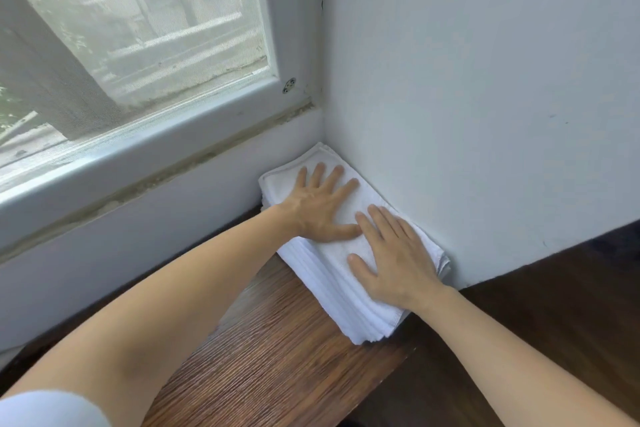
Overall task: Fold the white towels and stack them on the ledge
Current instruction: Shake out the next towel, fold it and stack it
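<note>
A stack of several folded white towels sits on the dark wooden ledge, pushed into the corner where the window wall meets the side wall. My left hand lies flat on the far half of the top towel, fingers spread and straight. My right hand presses flat on the near half, its fingers pointing toward the left hand and nearly touching its thumb. Neither hand grips anything.
A white-framed window with a mesh screen runs along the left above the ledge. A plain white wall stands directly right of the stack. Dark wooden floor lies to the right, below the ledge's edge.
</note>
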Demonstrator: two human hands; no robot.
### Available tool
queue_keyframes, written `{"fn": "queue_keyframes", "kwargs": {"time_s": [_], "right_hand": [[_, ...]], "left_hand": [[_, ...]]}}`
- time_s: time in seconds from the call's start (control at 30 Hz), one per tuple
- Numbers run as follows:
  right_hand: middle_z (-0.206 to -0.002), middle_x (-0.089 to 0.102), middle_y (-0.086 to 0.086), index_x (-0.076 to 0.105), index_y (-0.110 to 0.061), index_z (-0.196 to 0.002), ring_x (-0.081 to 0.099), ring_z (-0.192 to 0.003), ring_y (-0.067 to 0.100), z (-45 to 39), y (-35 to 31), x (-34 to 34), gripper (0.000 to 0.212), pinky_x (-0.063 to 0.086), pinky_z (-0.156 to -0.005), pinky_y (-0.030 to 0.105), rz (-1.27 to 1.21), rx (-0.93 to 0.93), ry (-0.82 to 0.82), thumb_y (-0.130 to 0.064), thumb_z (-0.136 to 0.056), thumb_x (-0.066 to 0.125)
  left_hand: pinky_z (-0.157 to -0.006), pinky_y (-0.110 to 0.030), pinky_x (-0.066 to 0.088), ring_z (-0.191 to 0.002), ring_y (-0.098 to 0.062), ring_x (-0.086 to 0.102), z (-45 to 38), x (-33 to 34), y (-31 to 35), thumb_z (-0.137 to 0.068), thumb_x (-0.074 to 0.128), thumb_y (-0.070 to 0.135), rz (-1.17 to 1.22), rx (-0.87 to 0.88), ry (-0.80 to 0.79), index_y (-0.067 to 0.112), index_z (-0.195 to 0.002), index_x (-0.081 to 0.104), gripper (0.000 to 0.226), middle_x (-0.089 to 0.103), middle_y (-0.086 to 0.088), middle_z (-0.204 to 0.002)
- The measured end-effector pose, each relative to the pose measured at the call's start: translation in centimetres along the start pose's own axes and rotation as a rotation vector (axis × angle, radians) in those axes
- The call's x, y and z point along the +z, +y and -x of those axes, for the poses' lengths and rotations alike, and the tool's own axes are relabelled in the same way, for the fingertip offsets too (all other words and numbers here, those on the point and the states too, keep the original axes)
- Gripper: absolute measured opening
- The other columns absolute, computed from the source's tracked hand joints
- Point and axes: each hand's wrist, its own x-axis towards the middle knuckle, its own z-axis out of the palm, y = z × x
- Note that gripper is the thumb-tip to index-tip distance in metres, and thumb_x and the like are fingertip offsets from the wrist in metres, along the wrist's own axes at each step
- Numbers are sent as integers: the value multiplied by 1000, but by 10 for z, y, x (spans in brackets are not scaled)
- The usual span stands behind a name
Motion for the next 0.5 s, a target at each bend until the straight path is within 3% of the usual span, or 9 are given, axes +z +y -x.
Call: {"fn": "queue_keyframes", "kwargs": {"time_s": [0.2,0.27,0.33,0.43,0.5], "right_hand": [[-172,-8,4,3,-20,-165,-20,-157,15,15,11,5,93,-1,-129,43,9,-81,-65,-78,-94,17],[-172,-14,6,-2,-20,-165,-24,-156,18,14,5,1,102,-3,-129,44,26,-80,-98,-85,-87,7],[-172,-11,6,-1,-21,-165,-20,-157,19,11,-1,-8,106,-3,-129,43,13,-45,-143,-89,-84,11],[-167,23,5,28,-24,-159,15,-157,22,-3,-14,-31,92,18,-125,43,-51,-7,-141,-82,-87,25],[-144,53,2,53,-20,-140,48,-137,23,-15,-29,-48,72,38,-110,43,-131,-19,-51,-68,-92,27]], "left_hand": [[-120,-63,-13,-154,-36,-24,-4,16,-4,-66,27,103,22,-28,28,44,-159,-9,116,-18,2,-170],[-120,-63,-13,-153,-39,-25,-3,13,-4,-62,29,106,26,-49,15,46,-158,-10,120,-21,-4,-169],[-120,-63,-8,-153,-43,-18,1,6,-4,-57,28,108,18,-96,-4,49,-157,-10,122,-16,-13,-169],[-120,-61,5,-152,-41,4,18,-10,-6,-56,20,109,-18,-183,-3,42,-159,0,125,4,-15,-167],[-120,-57,17,-150,-37,19,38,-21,-11,-72,31,99,-20,-190,92,30,-160,13,113,17,-17,-164]]}}
